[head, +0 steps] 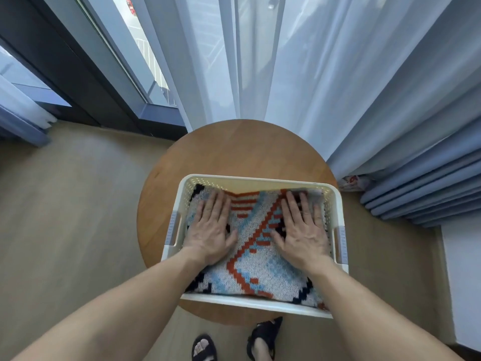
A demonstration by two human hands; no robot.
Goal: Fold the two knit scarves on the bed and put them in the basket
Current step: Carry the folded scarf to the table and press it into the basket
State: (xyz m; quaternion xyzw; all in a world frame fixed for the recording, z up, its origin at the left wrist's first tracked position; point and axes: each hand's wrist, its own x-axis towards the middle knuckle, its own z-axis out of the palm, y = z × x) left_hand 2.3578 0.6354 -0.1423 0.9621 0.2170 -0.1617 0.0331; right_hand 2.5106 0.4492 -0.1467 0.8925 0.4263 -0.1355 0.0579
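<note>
— What is nearest to the person?
— Two feet in black sandals, partly cut off by the lower edge. Then comes the white basket on the round desk.
— And the scarf?
— The patterned knit scarf lies folded inside the basket. The left grip and the right grip press flat on it, fingers straight, grasping nothing. What lies beneath is hidden. The sheer curtain veils the desk's far edge.
</note>
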